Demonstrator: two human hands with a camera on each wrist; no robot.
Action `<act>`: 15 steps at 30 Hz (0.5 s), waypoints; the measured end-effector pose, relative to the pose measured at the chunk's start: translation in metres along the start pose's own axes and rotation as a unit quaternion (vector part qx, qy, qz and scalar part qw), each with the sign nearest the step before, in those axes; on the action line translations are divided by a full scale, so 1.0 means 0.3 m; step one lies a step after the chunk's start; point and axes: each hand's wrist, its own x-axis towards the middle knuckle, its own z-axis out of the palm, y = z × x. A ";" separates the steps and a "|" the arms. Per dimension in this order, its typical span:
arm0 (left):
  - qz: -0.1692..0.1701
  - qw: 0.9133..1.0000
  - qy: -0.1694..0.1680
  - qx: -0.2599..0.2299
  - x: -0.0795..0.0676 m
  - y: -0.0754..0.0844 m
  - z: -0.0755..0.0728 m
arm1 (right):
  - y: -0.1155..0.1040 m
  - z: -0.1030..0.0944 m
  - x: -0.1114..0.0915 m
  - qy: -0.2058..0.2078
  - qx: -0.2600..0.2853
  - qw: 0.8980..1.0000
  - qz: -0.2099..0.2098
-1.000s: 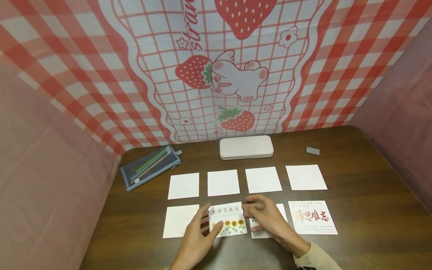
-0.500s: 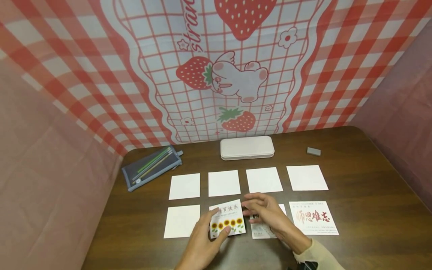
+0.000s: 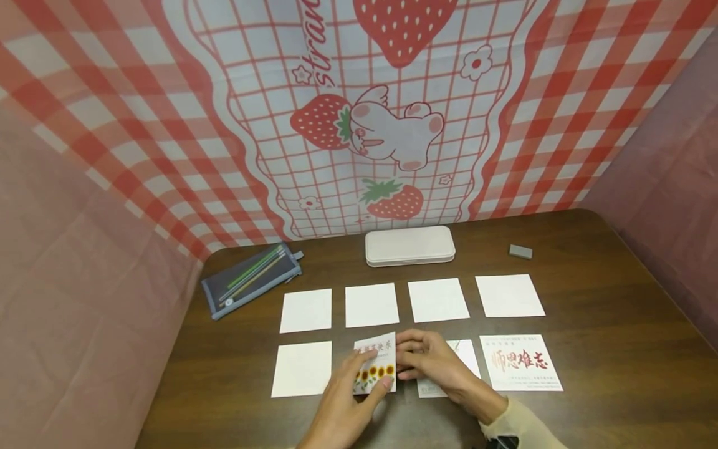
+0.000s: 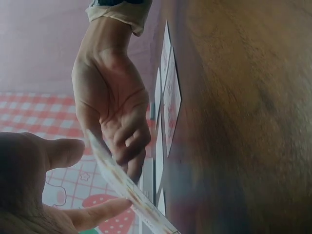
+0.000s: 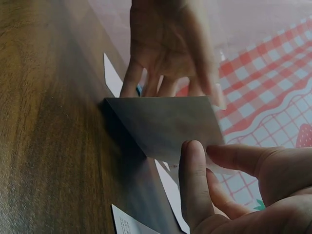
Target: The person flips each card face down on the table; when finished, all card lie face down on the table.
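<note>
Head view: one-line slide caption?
Tilted rectangular white paper card printed with sunflowers, between a person's left hand and right hand at a brown wooden table.

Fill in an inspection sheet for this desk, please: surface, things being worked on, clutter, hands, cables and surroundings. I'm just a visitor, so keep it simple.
Surface: dark wooden table.
Work things: sunflower card, tilted up from lying flat; red-lettered card, flat; a partly covered card between them; five white cards, four in the back row, one at the front row's left end.
Clutter: pouch with pencils; white case; small grey block.
Hands: left hand holds the sunflower card, fingers over its printed side; right hand is at its right edge, exact grip unclear.
Cables: nothing seen.
Surroundings: strawberry-print cloth behind; pink cloth at both sides.
</note>
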 end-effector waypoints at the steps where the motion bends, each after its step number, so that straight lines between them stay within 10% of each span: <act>1: -0.003 1.000 -0.001 -0.002 0.003 0.002 0.001 | 0.000 0.005 0.000 -0.002 -0.002 1.000 0.000; 15: 0.028 0.987 -0.042 -0.151 0.020 0.009 -0.007 | 0.023 0.024 0.010 -0.031 -0.010 0.999 0.015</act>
